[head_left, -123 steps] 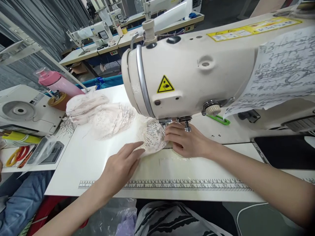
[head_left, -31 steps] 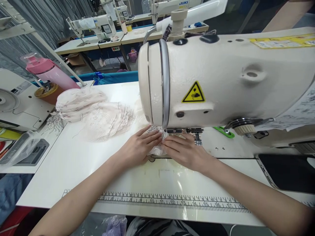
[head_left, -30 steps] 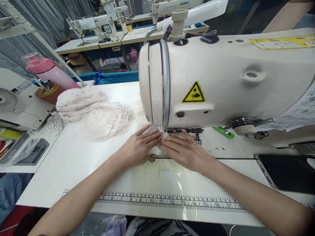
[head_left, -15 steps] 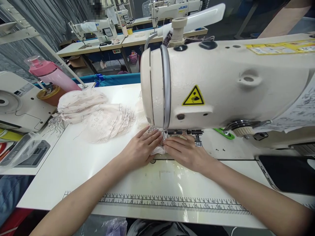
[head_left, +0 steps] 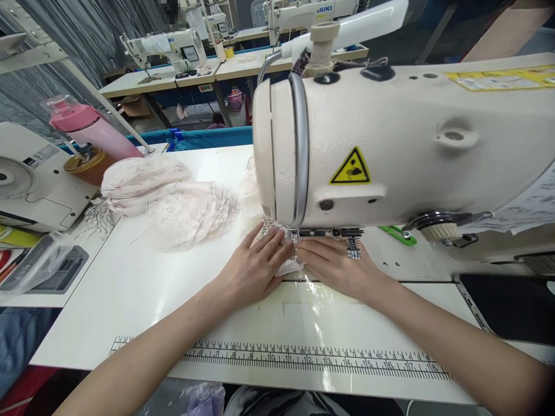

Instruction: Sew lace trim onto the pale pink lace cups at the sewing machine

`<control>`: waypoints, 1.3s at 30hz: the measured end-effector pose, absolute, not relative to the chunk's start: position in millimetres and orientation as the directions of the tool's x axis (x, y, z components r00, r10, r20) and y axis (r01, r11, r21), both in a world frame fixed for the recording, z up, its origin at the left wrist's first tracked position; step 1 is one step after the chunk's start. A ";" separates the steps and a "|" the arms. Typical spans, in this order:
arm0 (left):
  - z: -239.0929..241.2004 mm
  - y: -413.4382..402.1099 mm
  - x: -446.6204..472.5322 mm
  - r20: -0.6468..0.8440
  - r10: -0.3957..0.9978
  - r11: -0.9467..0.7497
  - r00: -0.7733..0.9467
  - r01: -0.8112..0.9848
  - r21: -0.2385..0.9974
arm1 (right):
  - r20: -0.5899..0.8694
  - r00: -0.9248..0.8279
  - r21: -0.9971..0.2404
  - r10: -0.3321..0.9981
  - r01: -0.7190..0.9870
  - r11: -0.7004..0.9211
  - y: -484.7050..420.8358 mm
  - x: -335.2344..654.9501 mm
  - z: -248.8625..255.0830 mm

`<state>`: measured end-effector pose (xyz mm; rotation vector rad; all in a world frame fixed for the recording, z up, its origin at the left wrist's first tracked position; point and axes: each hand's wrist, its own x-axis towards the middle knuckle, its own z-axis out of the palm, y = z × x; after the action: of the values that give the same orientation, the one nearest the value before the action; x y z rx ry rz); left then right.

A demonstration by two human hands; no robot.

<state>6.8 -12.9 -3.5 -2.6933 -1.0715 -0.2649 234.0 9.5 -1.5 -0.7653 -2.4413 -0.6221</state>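
At the centre of the frame, under the head of the sewing machine (head_left: 390,144), a small piece of lace (head_left: 289,257) lies on the white counter (head_left: 130,289). The left hand (head_left: 251,271) and right hand (head_left: 338,266) press flat on it, fingers stretched out, fingertips nearly meeting. Toward the upper left, a pile of lace (head_left: 173,199) sits near a pink bottle (head_left: 91,130).

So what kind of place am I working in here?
Probably a garment sewing workshop: an industrial sewing machine up front, more sewing machines on tables behind, and a pile of lace pieces on the worktable.
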 end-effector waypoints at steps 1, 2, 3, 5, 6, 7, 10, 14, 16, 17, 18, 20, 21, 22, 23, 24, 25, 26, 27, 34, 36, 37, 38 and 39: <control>-3.1 -13.1 6.9 0.245 0.653 -0.705 0.716 0.694 -0.146 | 0.585 -0.713 0.270 0.387 0.621 0.736 9.6 234.0 -0.6; -2.6 -13.3 7.0 0.240 0.656 -0.704 0.715 0.695 -0.146 | 0.591 -0.711 0.268 0.382 0.619 0.738 9.7 234.2 0.3; -2.2 -13.4 7.2 0.238 0.660 -0.702 0.713 0.698 -0.145 | 0.595 -0.708 0.268 0.379 0.620 0.737 9.8 234.6 1.1; -1.7 -13.6 7.9 0.237 0.663 -0.699 0.710 0.701 -0.145 | 0.597 -0.703 0.271 0.386 0.630 0.728 9.7 235.6 2.8; -1.5 -13.6 8.3 0.237 0.664 -0.697 0.709 0.702 -0.145 | 0.593 -0.705 0.275 0.390 0.632 0.724 9.7 236.1 3.7; -1.4 -13.7 8.7 0.236 0.666 -0.695 0.708 0.704 -0.146 | 0.586 -0.708 0.280 0.394 0.633 0.721 9.7 236.7 4.3; -0.9 -13.6 9.9 0.231 0.676 -0.685 0.699 0.712 -0.151 | 0.567 -0.717 0.295 0.405 0.636 0.713 11.7 238.2 4.0; 0.0 -12.6 11.2 0.252 0.680 -0.678 0.689 0.721 -0.143 | 0.596 -0.714 0.236 0.368 0.594 0.769 21.0 240.3 -6.4; -0.1 -11.7 11.7 0.255 0.683 -0.679 0.685 0.724 -0.126 | 0.607 -0.709 0.173 0.360 0.560 0.810 26.2 241.5 -14.4; -0.4 -11.2 11.8 0.254 0.685 -0.678 0.682 0.725 -0.118 | 0.605 -0.704 0.141 0.372 0.555 0.820 28.2 242.1 -18.3; -0.9 -10.7 11.9 0.254 0.688 -0.677 0.679 0.728 -0.112 | 0.599 -0.700 0.111 0.390 0.555 0.825 29.6 242.5 -21.6; -2.5 -9.6 11.6 0.261 0.691 -0.672 0.674 0.732 -0.111 | 0.592 -0.688 0.061 0.421 0.559 0.827 31.1 243.0 -26.1; -3.4 -9.1 11.3 0.267 0.688 -0.671 0.675 0.732 -0.118 | 0.593 -0.682 0.046 0.428 0.560 0.827 31.3 243.0 -27.1; -4.1 -8.8 10.9 0.279 0.677 -0.676 0.681 0.725 -0.129 | 0.598 -0.677 0.040 0.429 0.560 0.827 31.2 243.0 -27.2; -4.7 -8.6 10.4 0.294 0.655 -0.690 0.696 0.710 -0.143 | 0.601 -0.676 0.046 0.426 0.561 0.826 30.9 242.8 -26.6; -4.9 -8.5 9.9 0.308 0.625 -0.710 0.717 0.686 -0.157 | 0.602 -0.679 0.062 0.420 0.564 0.824 30.4 242.5 -25.4; -4.7 -8.5 9.5 0.323 0.592 -0.732 0.738 0.660 -0.169 | 0.603 -0.684 0.083 0.411 0.566 0.820 29.7 242.1 -23.6; -4.1 -8.5 9.0 0.334 0.562 -0.752 0.757 0.635 -0.176 | 0.599 -0.692 0.106 0.403 0.567 0.816 28.7 241.7 -21.5; -3.2 -8.5 8.7 0.342 0.540 -0.767 0.769 0.617 -0.177 | 0.594 -0.700 0.128 0.396 0.568 0.813 27.3 241.4 -19.2; 4.1 -6.4 7.1 0.382 0.565 -0.760 0.732 0.641 -0.104 | 0.504 -0.749 0.114 0.430 0.551 0.826 14.4 239.8 -12.5; 4.6 -5.4 6.7 0.375 0.577 -0.756 0.725 0.648 -0.091 | 0.488 -0.757 0.069 0.434 0.529 0.846 13.6 239.3 -14.9; 4.7 -4.9 6.5 0.371 0.581 -0.755 0.725 0.650 -0.087 | 0.484 -0.759 0.055 0.435 0.522 0.851 13.9 238.8 -16.0; 4.8 -4.4 6.3 0.368 0.583 -0.755 0.724 0.650 -0.082 | 0.481 -0.762 0.050 0.433 0.517 0.854 14.4 238.1 -16.9; 5.0 -4.1 6.1 0.365 0.586 -0.755 0.723 0.651 -0.077 | 0.480 -0.766 0.052 0.429 0.513 0.857 15.0 237.2 -17.4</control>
<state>6.1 -4.1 5.0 -2.7271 -0.9906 -0.4771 237.2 15.0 -17.4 -0.6916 -2.5702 -0.2480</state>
